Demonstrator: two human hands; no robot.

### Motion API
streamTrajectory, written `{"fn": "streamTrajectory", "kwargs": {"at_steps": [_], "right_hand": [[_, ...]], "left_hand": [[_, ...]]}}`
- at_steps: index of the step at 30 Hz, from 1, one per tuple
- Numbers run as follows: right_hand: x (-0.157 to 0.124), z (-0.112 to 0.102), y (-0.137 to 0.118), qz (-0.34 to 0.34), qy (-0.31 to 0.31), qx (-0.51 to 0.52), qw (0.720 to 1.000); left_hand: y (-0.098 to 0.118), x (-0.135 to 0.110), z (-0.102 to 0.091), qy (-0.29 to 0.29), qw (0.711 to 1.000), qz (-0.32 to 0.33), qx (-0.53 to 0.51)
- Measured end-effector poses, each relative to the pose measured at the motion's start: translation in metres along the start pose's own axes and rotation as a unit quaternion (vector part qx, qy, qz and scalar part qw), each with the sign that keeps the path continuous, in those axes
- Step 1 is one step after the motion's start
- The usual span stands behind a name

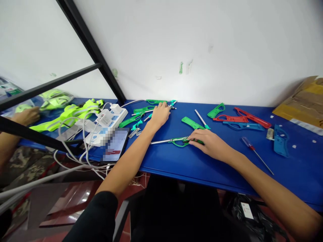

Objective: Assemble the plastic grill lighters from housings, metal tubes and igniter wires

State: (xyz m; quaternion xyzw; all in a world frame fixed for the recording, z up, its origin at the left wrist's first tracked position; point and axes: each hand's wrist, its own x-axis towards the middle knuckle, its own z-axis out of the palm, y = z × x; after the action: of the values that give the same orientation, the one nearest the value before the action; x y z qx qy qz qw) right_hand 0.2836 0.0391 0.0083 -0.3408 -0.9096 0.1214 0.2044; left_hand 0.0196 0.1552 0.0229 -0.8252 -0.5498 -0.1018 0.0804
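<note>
My right hand [208,143] is closed, its thumb and fingers pinching the handle end of an opened green long-reach lighter [179,142], which lies on the table with its metal tube pointing left. My left hand [160,116] reaches to the back of the table, its fingers curled down among green lighter parts; the fingertips and whatever they grip are hidden. Around it are green casing halves [131,120], metal tubes and teal pieces [137,124]. Beyond my right hand lie a green casing half [191,122] and a white tube with a teal end [201,118].
Red casing halves [253,117], blue casing halves [280,141] and a screwdriver [257,154] lie to the right, before a cardboard box [302,104]. At left are a power strip [107,126] with cables, a phone [116,144], neon straps [75,112] and a black frame [94,50]. Another person's hand [26,115] shows far left.
</note>
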Motion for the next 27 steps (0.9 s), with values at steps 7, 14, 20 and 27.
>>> {"fn": "streamTrajectory", "kwargs": {"at_steps": [7,14,20,27], "right_hand": [[0.001,-0.002,-0.005,0.010,-0.011,0.019,1.000],[0.002,-0.002,-0.005,0.012,-0.011,0.021,1.000],[0.002,0.000,-0.006,0.019,-0.005,0.009,1.000],[-0.002,-0.002,-0.013,0.011,-0.008,-0.003,1.000]], "left_hand": [[-0.013,-0.005,-0.003,0.021,0.999,0.038,-0.022],[-0.010,-0.006,-0.005,-0.006,0.998,0.038,-0.046],[-0.006,-0.003,-0.011,-0.062,0.992,0.044,-0.101],[-0.013,-0.027,-0.048,-0.166,0.964,0.073,-0.196]]}}
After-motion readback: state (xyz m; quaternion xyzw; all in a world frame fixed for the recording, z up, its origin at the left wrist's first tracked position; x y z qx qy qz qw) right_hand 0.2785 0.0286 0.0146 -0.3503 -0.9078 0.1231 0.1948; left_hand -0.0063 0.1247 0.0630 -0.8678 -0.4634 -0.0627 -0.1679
